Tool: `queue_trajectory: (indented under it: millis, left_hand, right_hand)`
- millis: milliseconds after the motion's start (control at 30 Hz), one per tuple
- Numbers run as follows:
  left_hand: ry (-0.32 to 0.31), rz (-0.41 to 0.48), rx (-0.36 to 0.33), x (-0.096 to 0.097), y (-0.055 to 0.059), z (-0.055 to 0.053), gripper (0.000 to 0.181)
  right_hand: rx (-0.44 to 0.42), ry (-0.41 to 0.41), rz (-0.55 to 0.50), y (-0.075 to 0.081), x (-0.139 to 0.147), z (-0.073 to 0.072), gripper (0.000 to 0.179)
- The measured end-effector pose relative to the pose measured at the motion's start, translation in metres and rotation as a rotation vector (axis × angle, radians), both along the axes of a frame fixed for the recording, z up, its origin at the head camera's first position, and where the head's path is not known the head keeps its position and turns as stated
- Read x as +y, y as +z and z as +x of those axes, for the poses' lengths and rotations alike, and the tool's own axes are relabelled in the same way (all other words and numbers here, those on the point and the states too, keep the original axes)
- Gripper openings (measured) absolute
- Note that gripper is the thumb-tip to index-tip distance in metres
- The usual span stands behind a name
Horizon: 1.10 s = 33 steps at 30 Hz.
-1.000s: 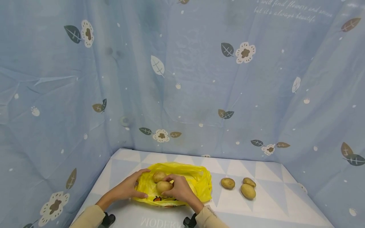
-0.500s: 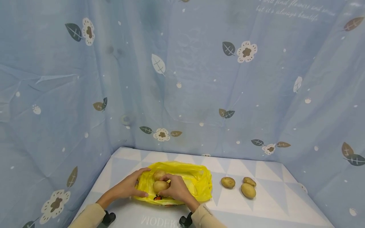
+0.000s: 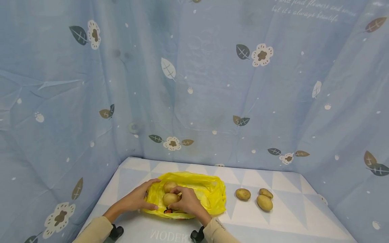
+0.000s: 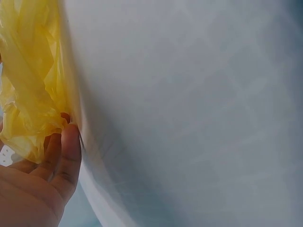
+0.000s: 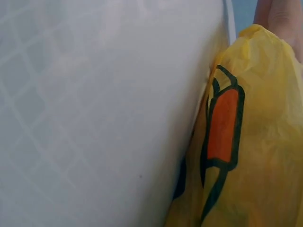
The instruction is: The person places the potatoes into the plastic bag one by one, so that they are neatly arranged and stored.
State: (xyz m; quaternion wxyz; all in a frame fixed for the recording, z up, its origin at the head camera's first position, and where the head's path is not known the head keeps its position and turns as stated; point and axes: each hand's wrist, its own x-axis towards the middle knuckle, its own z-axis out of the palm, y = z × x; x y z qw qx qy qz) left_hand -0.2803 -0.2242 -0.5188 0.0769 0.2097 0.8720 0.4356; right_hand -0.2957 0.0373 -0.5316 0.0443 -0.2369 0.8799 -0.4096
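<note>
While your head view shows straight into the yellow bag [image 3: 217,197], the wrist views only get its outside: the left one catches bunched plastic by your fingers [image 4: 70,146], and the right one has the orange print [image 5: 224,127] with its dark outline, which is just a small bit in the head view. The potatoes are out of sight in both of those.

The bag sits on the left half of the tabletop [image 3: 291,216], mouth up, long axis running left to right, roughly in line with the far edge. The gripped potato [image 3: 169,199] is inside toward the bag's left end, also lying lengthwise left to right, with another potato [image 3: 169,186] just behind it.

Your right hand [image 3: 189,201] has thumb and fingers pinched on that front potato, reaching in over the near rim. Your left hand [image 3: 139,197] makes a wide C around the bag's left end, fingers at the far side, thumb at the near rim. Both forearms angle in from the near side. Three loose potatoes [image 3: 264,203] lie well toward the tabletop's right edge, two of them close together.
</note>
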Motion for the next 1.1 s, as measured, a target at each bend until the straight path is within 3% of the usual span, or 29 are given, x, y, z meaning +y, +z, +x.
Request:
queue_trajectory:
  millis: [467,667,767,1100]
  left_hand:
    - [-0.003,0.017,-0.005,0.000,-0.002,-0.002,0.099]
    - [0.015,0.011,-0.003,-0.002,-0.001,-0.003,0.099]
    - [0.021,0.010,-0.005,-0.002,0.001,-0.003,0.100]
    - [0.008,0.018,-0.011,0.000,0.000,-0.001,0.099]
  right_hand:
    - [-0.011,0.033,-0.052,0.020,0.033,-0.005,0.035]
    - [0.092,0.056,-0.041,0.038,0.060,-0.011,0.034]
    - [0.131,0.034,-0.033,0.047,0.075,-0.014,0.034]
    - [0.132,-0.110,-0.038,0.061,0.127,-0.014,0.036]
